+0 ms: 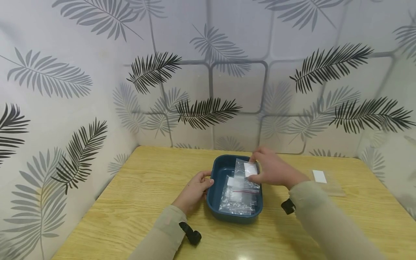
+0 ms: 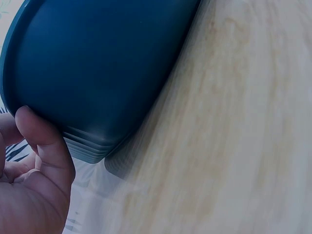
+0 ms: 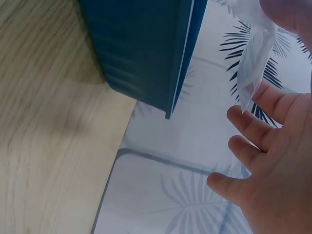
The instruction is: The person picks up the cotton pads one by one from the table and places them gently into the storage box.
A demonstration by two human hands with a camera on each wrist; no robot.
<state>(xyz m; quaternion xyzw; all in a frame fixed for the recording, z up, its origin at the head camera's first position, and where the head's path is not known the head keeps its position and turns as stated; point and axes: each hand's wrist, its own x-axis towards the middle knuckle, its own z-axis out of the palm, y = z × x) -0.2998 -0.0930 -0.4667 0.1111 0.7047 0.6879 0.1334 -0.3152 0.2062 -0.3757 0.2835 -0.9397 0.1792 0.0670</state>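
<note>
A dark blue plastic bin (image 1: 234,218) stands on the table, with several clear zip bags (image 1: 240,196) overlapping inside it. At its left side my left hand (image 1: 195,189) grips the rim, thumb on the edge and fingers against the outer wall. My right hand (image 1: 276,169) is over the bin's right rim and pinches a clear zip bag with a white card (image 1: 250,169) in it. In the right wrist view that bag (image 3: 256,58) hangs between the thumb and fingers (image 3: 248,126), above the bin's edge. The left wrist view shows the left thumb (image 2: 41,134) against the bin.
Another clear bag with a white card (image 1: 319,176) lies on the wooden table (image 1: 139,191), right of the bin and beyond my right forearm. A leaf-patterned wall (image 1: 234,86) rises behind the table's back edge. Black straps (image 1: 191,234) hang at both wrists.
</note>
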